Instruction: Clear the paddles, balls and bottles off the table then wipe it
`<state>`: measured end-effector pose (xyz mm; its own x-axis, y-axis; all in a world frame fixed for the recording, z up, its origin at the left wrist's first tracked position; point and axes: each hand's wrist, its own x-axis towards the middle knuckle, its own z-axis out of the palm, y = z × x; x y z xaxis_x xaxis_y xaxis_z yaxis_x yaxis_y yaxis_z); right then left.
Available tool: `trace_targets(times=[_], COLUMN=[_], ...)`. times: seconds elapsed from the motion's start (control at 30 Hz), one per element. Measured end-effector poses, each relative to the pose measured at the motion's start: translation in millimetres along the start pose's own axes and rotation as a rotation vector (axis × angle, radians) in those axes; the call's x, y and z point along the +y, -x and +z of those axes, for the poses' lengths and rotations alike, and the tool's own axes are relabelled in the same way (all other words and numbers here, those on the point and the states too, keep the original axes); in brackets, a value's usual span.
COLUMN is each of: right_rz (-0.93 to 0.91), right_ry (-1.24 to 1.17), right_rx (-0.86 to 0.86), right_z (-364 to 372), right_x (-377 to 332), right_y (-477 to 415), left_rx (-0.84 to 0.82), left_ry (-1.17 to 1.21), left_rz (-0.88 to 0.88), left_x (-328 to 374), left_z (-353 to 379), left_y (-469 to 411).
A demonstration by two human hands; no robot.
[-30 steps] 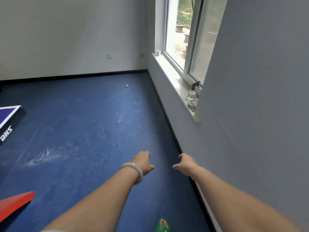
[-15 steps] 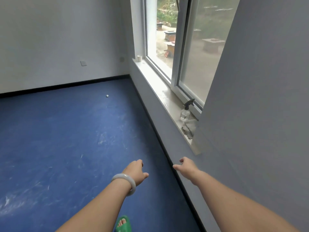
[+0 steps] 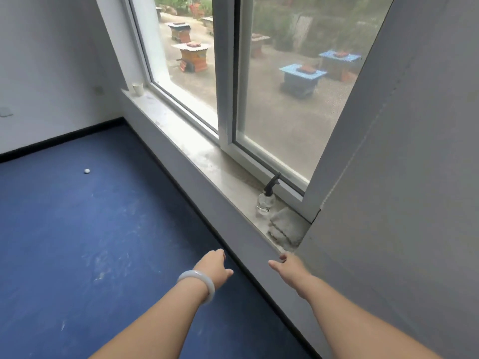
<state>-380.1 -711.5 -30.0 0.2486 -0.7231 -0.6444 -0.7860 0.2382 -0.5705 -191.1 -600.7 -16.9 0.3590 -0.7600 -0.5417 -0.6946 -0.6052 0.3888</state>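
Observation:
A clear spray bottle (image 3: 267,200) with a black trigger stands on the window sill (image 3: 197,154), at its near end. A grey folded cloth (image 3: 285,226) lies just beside it, against the wall corner. My right hand (image 3: 287,265) reaches out just below the sill's near edge, fingers relaxed, holding nothing. My left hand (image 3: 215,265), with a pale bangle on the wrist, hangs over the blue floor, also empty. A small white ball (image 3: 87,171) lies on the floor far to the left. The table is out of view.
A white cup (image 3: 138,88) stands at the sill's far end. A grey wall (image 3: 404,177) juts out on the right, next to the cloth. The window is partly slid open. Black skirting runs along the base of the walls.
My view has swung right and closer to the window; the table corner has left the frame. Both hands have come nearer the sill, and the bottle and cloth look larger.

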Motion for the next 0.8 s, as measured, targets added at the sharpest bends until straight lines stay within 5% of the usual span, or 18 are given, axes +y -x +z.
trace_targets(times=[0.43,0.8], right_rz=[0.118,0.224], right_ry=[-0.067,0.308], right_rx=[0.132,0.309], right_z=[-24,-13], right_x=[-56,-57], right_y=[-134,-202], left_rx=[-0.066,-0.208], left_ry=[-0.007,-0.028], left_rz=[0.082,0.211], left_x=[41,44], left_z=[-52,-44], left_y=[-157,-234])
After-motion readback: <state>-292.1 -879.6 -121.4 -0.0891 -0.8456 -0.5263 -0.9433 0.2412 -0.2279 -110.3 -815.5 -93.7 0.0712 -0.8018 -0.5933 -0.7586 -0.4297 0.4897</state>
